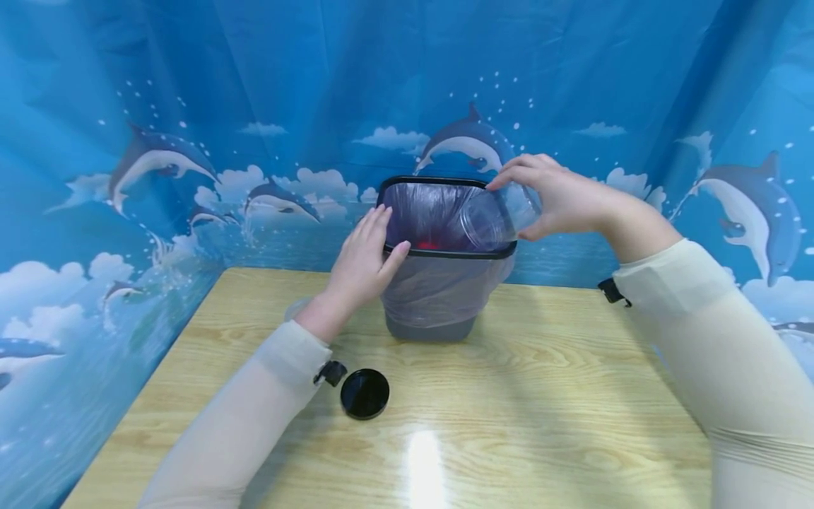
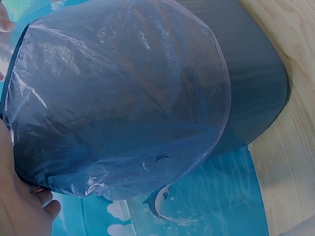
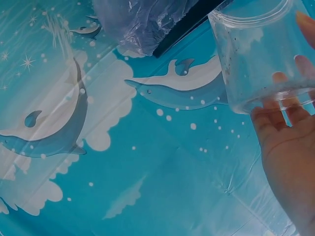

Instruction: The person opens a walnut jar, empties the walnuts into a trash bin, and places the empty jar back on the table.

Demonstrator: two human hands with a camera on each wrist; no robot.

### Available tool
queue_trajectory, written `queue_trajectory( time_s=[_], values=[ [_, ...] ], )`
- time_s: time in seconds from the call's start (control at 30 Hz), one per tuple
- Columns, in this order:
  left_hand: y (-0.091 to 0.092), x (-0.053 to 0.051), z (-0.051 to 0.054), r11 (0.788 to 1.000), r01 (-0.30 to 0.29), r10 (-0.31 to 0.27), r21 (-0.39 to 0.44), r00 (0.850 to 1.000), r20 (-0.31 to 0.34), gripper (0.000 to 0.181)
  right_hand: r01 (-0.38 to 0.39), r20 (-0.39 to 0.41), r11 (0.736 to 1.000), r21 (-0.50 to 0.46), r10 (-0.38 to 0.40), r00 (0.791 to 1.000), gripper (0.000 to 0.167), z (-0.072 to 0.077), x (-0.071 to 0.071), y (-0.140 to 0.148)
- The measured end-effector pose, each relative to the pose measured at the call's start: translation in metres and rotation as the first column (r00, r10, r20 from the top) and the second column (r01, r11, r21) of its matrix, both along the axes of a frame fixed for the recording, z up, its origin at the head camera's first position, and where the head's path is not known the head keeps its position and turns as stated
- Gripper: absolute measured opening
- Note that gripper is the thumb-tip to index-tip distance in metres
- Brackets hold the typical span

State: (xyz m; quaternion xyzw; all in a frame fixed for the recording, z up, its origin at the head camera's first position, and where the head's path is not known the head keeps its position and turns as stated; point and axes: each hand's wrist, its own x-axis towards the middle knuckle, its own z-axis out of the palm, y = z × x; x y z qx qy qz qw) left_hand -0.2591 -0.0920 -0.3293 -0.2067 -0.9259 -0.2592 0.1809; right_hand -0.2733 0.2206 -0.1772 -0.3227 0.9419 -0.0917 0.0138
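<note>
My left hand holds the left front corner of a trash bin, its thumb over the black rim. A translucent bag lines the bin and folds down over its outside. At the right side of the bin, my right hand grips a clear plastic jar. The jar is tipped on its side, its mouth facing into the bin. Small dark specks cling to its inner wall. Something red shows inside the bin, too unclear to name.
A round black lid lies on the wooden table in front of the bin. Behind my left wrist, a clear round object is partly hidden. A blue dolphin-print curtain hangs behind the table and along its sides.
</note>
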Motion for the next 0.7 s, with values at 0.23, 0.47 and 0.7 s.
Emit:
queue_trajectory(
  time_s=[0.23, 0.47, 0.7],
  values=[
    [-0.0004, 0.0007, 0.0, 1.0, 0.001, -0.001, 0.006, 1.0, 0.007, 0.077, 0.004, -0.003, 1.0, -0.026, -0.004, 1.0, 0.074, -0.0011, 0.0007, 0.0026],
    [-0.0001, 0.0011, 0.0005, 1.0, 0.008, -0.008, 0.012, 1.0, 0.01, 0.078, 0.013, -0.002, 0.999, -0.032, -0.013, 1.0, 0.075, -0.0006, 0.0015, 0.0034],
    [-0.0004, 0.0014, 0.0011, 1.0, 0.003, -0.003, 0.011, 1.0, 0.013, 0.077, 0.009, -0.012, 1.0, -0.023, -0.009, 1.0, 0.074, -0.0021, 0.0034, 0.0007]
  ],
)
